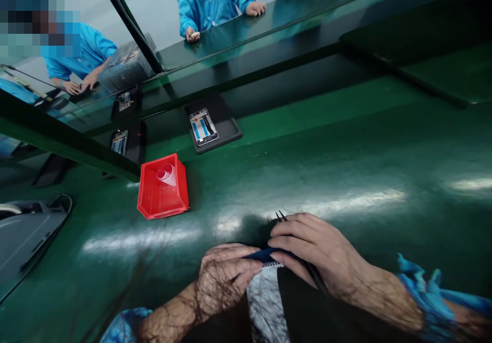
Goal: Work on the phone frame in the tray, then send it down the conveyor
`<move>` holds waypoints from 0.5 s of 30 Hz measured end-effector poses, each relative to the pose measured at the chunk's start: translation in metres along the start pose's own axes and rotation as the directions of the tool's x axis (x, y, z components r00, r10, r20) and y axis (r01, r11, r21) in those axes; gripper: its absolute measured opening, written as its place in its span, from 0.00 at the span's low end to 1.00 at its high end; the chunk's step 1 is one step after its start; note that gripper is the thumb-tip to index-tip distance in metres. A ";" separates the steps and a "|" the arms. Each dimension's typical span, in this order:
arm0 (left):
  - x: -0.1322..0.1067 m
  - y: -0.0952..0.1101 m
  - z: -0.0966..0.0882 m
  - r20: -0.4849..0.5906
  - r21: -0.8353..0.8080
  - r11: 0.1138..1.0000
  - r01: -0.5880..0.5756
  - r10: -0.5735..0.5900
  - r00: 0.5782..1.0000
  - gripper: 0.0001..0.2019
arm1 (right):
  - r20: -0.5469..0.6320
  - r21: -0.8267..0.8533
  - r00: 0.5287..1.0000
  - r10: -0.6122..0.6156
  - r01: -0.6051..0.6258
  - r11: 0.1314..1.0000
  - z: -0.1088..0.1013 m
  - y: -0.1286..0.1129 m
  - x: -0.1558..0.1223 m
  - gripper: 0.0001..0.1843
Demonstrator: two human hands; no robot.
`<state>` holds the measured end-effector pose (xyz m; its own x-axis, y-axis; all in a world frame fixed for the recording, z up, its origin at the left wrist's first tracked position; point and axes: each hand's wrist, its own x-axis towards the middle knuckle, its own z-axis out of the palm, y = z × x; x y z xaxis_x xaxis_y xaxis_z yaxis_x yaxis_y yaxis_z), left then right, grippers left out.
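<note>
- Mainly, a green desk (346, 179) fills the view, with streaks of light shining on its surface.
- Across it, a person (213, 4) in a blue coat holds a small pale thing in one hand and rests the other on the far surface.
- A dark green post (69, 138) slants across the left side, its lower end beside the red bin.
- A grey machine (31, 235) sits at the left edge, a cable curving round it.
- The red bin (165, 207) holds a white mesh cup (167, 175).
- Just beyond the bin, a black tray (229, 134) carries an opened phone (203, 126) with blue strips inside.
- The left hand (225, 268) has its grip pressed together, thumb and fingers pinching one end of a thin blue item (265, 254).
- The right hand (313, 240) pinches the other end, fingers above and thumb below; the item lies between both hands at the near side, mostly covered.
- Dark tweezers (281, 216) are tucked in the right hand, their tips poking out slightly apart.
</note>
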<state>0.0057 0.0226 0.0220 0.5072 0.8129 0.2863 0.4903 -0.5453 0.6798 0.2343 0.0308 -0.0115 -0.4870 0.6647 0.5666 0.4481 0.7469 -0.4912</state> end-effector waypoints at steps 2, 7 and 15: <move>0.001 0.000 -0.001 0.016 -0.005 1.000 -0.021 0.021 1.000 0.06 | 0.014 0.059 1.000 0.019 -0.020 0.998 0.001 0.001 0.000 0.08; -0.002 -0.003 0.000 0.033 0.012 0.999 -0.047 0.046 0.998 0.09 | 0.048 0.103 0.999 0.016 -0.020 0.995 0.002 0.003 -0.004 0.11; 0.002 -0.001 0.004 -0.027 -0.099 0.994 0.050 -0.053 0.998 0.05 | 0.066 0.143 0.997 0.043 -0.052 0.988 -0.004 0.005 -0.003 0.09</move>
<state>0.0086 0.0244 0.0194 0.4614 0.8458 0.2678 0.4427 -0.4811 0.7567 0.2407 0.0321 -0.0132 -0.5159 0.6957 0.4999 0.3610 0.7057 -0.6096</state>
